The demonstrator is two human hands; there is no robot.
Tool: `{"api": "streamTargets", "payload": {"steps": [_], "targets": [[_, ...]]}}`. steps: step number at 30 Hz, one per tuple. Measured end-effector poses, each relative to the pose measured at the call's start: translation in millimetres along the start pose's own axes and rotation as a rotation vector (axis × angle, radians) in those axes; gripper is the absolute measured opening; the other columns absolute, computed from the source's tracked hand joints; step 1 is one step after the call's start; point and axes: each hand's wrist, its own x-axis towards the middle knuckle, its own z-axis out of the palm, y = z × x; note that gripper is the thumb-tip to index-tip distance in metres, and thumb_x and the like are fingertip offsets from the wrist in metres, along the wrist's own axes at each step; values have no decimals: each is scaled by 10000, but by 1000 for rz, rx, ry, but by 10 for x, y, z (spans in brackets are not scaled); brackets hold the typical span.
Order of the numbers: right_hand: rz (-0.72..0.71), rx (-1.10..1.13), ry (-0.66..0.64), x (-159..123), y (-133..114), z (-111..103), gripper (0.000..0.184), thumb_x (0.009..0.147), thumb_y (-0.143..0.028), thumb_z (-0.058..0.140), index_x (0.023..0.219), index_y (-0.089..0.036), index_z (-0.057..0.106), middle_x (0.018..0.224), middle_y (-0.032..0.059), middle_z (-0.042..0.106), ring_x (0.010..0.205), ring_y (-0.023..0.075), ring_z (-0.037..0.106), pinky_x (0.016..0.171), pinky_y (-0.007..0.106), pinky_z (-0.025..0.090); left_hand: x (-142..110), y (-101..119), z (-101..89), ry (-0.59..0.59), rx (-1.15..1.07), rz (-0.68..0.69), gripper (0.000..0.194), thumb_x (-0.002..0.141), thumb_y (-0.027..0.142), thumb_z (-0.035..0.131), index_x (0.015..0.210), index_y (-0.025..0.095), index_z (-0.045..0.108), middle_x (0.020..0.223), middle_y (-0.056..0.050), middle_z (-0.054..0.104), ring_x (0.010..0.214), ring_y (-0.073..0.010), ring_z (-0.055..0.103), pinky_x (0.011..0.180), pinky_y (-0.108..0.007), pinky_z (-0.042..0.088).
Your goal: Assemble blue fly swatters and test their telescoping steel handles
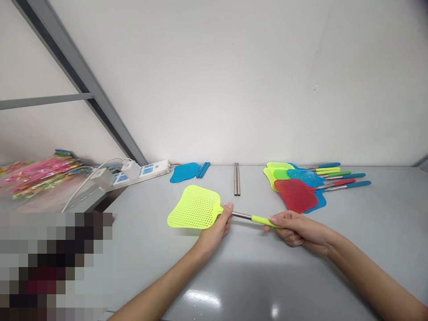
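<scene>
A yellow-green fly swatter (194, 208) is held above the grey table by both hands. My left hand (222, 223) is closed round its neck, where the perforated head meets the metal rod. At the other end, my right hand (292, 229) grips the yellow-green handle sleeve, fingers wrapped round it. Between the hands, the short steel rod shows. Behind the swatter lie a few metal rods (237, 180), side by side. Blue swatter heads (185, 172) rest further left, with blue handle sleeves (203, 170) beside them.
Several fly swatters (297, 196) in red, blue, green and yellow overlap at the right, handles pointing right. A white power strip (147, 170) with plugs and a cable runs along the left. Plastic-wrapped colourful goods (47, 174) lie beyond it. A wall (254, 80) rises behind the table (261, 285).
</scene>
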Motion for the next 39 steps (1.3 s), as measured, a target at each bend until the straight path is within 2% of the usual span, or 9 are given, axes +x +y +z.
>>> {"api": "streamTargets", "payload": {"steps": [7, 11, 15, 18, 28, 34, 39], "targets": [[-119, -144, 94, 74, 15, 19, 342, 778, -446, 560, 780, -116, 650, 504, -77, 219, 461, 61, 122, 420, 241, 63, 15, -11, 3, 35, -33, -48, 498, 727, 552, 523, 523, 183, 258, 493, 80, 175, 424, -47, 152, 419, -221, 111], [-154, -224, 173, 87, 39, 73, 356, 758, -471, 565, 792, -128, 655, 516, -73, 214, 470, 69, 134, 430, 248, 68, 30, -19, -18, 61, -42, -66, 507, 722, 532, 544, 519, 181, 238, 494, 82, 168, 429, -43, 141, 423, -217, 109], [-192, -282, 218, 89, 49, 112, 352, 734, -480, 575, 650, -148, 655, 513, -69, 210, 484, 74, 155, 448, 228, 156, 34, -33, -40, 73, -37, -74, 517, 718, 539, 544, 514, 181, 232, 490, 82, 164, 433, -44, 138, 424, -213, 111], [-177, -283, 225, 87, 69, 115, 312, 725, -467, 587, 698, -173, 688, 484, -73, 204, 483, 79, 154, 467, 231, 209, 34, -42, -40, 92, -36, -72, 507, 736, 509, 545, 507, 179, 236, 487, 79, 164, 429, -43, 146, 424, -213, 116], [-75, -241, 273, 86, 50, 124, 352, 703, -478, 621, 887, -184, 676, 504, -70, 201, 487, 82, 151, 449, 247, 95, 40, -33, -38, 71, -63, -50, 505, 745, 516, 531, 500, 188, 236, 463, 86, 154, 402, -42, 133, 419, -229, 108], [-121, -174, 202, 78, 28, 133, 343, 758, -494, 555, 669, -162, 565, 544, -70, 184, 481, 81, 92, 430, 260, 64, 38, 8, -3, 64, -24, -66, 526, 720, 590, 499, 495, 190, 240, 442, 88, 165, 387, -46, 156, 422, -233, 124], [-131, -141, 194, 81, 12, 134, 360, 768, -485, 541, 620, -173, 441, 558, -66, 239, 472, 78, 102, 418, 251, 72, 40, 8, -8, 39, 38, -47, 531, 734, 614, 452, 490, 189, 248, 420, 82, 179, 383, -53, 183, 422, -236, 142]]}}
